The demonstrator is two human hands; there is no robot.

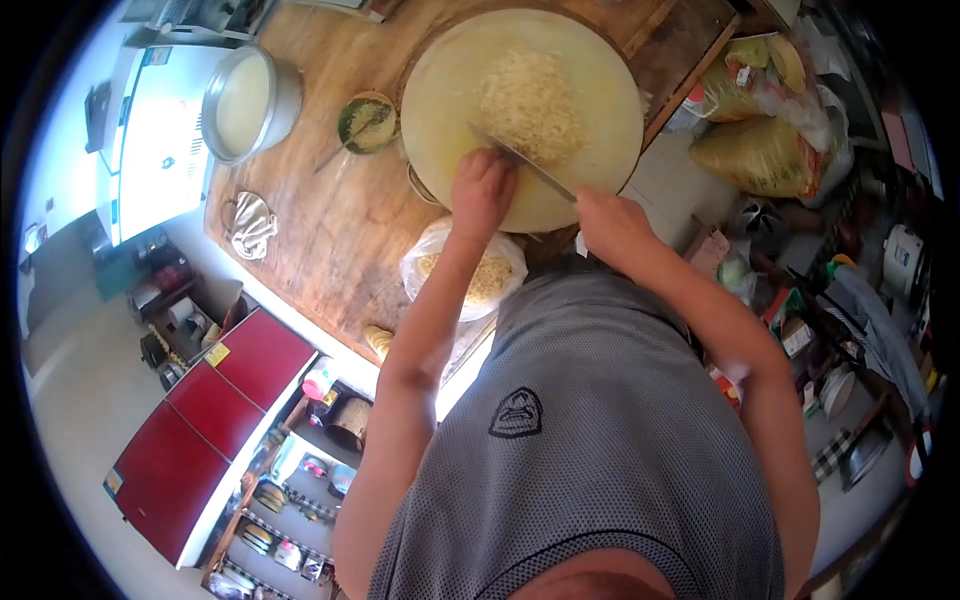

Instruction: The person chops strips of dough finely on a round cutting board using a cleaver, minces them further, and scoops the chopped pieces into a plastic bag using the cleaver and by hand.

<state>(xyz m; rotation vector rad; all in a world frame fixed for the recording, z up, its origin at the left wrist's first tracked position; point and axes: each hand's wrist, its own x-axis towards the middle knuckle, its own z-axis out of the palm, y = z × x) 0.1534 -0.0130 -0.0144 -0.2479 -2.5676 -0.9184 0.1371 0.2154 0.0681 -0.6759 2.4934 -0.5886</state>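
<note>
— Just beyond the left hand (486, 190) spreads a pale chopped heap (530, 105), on the round board (437, 80). How is the right hand (612, 224) placed?

— Wrapped round the handle of the knife (540, 172). The blade slants away from that hand, along the near side of the heap, its tip out past the left fingers.

— And the left one?

— Fingers bent and drawn close together, right by the blade towards its tip. I can't tell whether they press on the steel or sit just beside it, nor what is under them.

— That would worry me most. A blade rolling or sliding towards those fingers could cut them; a slick board or a slack hold on the handle might cause it.

— Agreed. A wide sweep might also push bits over the board's edge, to the right of both hands.

— What about the plastic bag (414, 268) under the left forearm, on the body side of that hand?

— It gapes open, with pale bits inside. A dropped forearm could snag it and spill some. The small bowl (385, 99), off to the hand's left, looks safer.
</note>
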